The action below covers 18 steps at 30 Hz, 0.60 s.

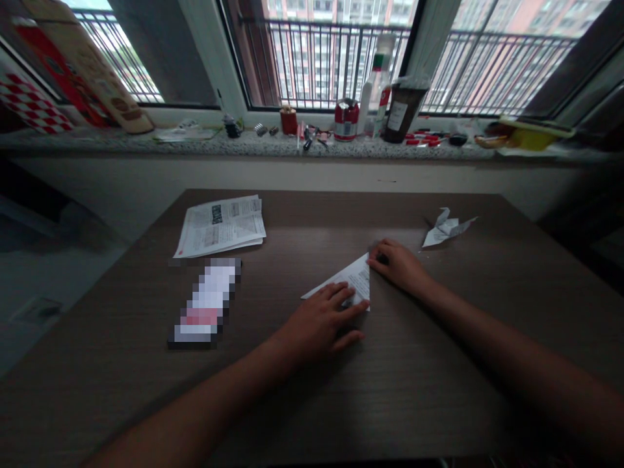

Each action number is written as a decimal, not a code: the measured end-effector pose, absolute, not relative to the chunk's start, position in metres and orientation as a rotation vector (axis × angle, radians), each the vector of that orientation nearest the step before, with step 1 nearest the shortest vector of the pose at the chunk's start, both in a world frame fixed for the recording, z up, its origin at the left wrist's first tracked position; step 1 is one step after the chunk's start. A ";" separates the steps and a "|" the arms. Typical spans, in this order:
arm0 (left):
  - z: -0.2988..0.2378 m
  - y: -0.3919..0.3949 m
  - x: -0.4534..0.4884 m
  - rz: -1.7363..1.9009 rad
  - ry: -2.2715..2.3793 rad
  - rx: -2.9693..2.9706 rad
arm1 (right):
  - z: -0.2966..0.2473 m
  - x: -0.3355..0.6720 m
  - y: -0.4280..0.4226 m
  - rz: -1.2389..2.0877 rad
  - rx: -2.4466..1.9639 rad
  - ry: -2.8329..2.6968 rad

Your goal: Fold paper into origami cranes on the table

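Near the middle of the dark wood tabletop [439, 364], your two hands meet over a folded sheet of printed paper [351, 281], creased into a triangle whose long edge runs from lower left up to a point at the right. Your left hand [322, 322] lies palm down on the lower part of the triangle, fingers spread and stretched flat toward the right, the wrist low and the forearm coming in from the bottom left corner of the view. Your right hand [398, 263] is set at the triangle's upper corner, fingers curled with the tips pressing down on the paper's point, and its forearm reaches in from the lower right, lying close along the surface. Neither hand grips the paper; both press it flat against the wood. Left of your hands and well apart from them, a dark rectangular object [207, 302] lies on the tabletop, its face blurred so you cannot tell what it is. Beyond that lies a stack of printed sheets [221, 224]. To the right of your right hand, near but not touching, sits a small folded paper figure [446, 229]. Along the stone windowsill [146, 144] behind stand a red can [346, 120], a dark jar [402, 112] and a white bottle [375, 88].
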<state>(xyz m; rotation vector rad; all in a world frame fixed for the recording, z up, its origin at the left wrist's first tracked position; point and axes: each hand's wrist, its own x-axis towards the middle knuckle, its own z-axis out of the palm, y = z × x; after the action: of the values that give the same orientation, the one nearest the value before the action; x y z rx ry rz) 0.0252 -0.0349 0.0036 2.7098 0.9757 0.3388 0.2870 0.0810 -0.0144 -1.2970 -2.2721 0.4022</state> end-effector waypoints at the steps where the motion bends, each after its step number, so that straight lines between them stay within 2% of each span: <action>1: 0.003 -0.035 0.025 0.343 0.979 2.708 | -0.014 0.286 0.087 0.379 -1.323 -2.274; 9: 0.003 -0.036 0.025 0.323 1.002 2.700 | -0.013 0.283 0.113 0.329 -1.367 -2.271; 18: 0.003 -0.033 0.024 0.330 0.984 2.714 | -0.009 0.284 0.077 0.273 -1.219 -2.244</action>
<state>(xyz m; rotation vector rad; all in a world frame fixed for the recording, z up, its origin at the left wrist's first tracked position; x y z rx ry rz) 0.0235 -0.0333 0.0030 2.7143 0.9836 0.3297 0.2845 0.0772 -0.0088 -1.2192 -2.2444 0.2732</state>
